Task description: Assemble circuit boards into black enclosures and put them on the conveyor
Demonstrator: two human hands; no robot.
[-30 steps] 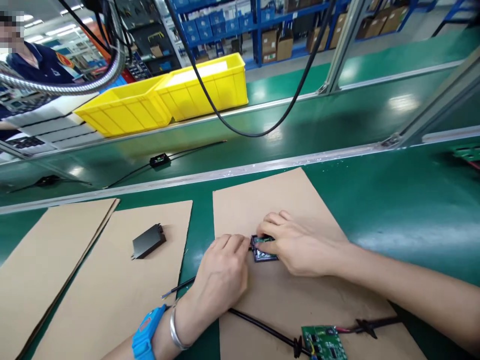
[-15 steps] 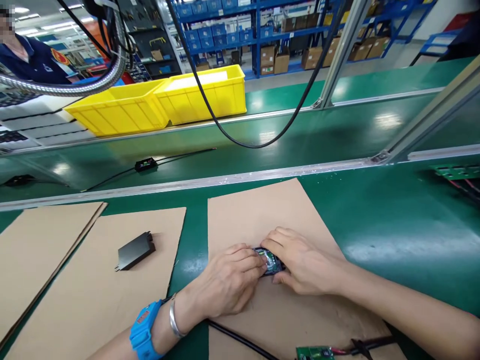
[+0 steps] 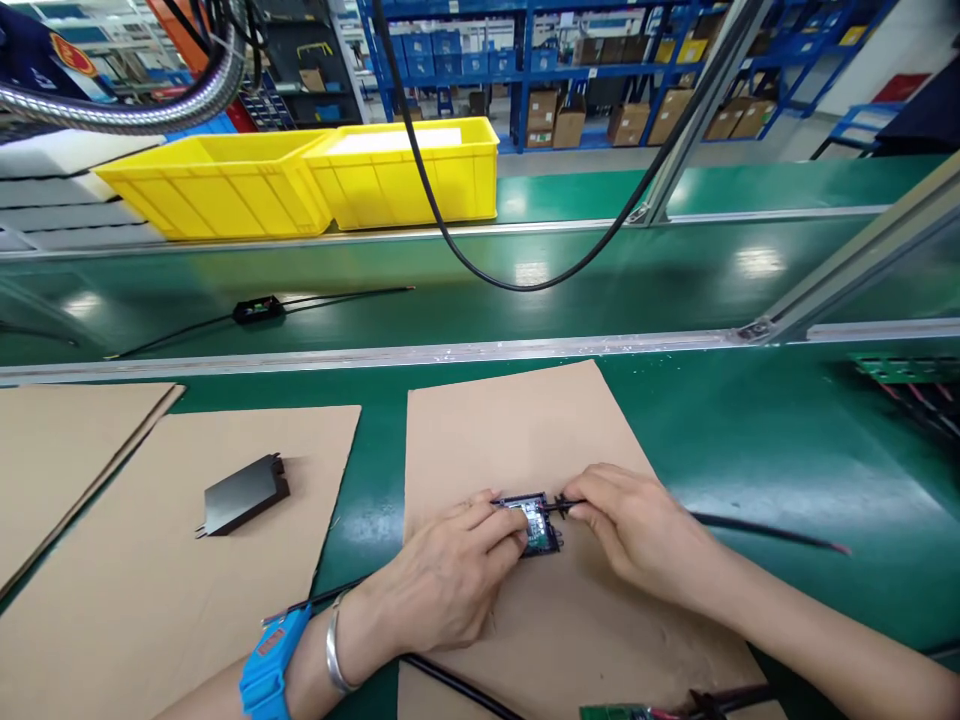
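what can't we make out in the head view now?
Head view:
Hidden: left part of the circuit board, under the fingers of the left hand.
Hidden: stretch of black cable behind the right hand.
Cut off: lower green board, by the bottom edge.
Cut off: far-right green board, by the right edge.

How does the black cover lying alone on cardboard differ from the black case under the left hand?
The black cover lies untouched, while the left hand touches the black case. The cover shows a plain surface; the case shows a circuit board inside. The cover shows no cable; a cable runs from the case through the right hand. Both are black.
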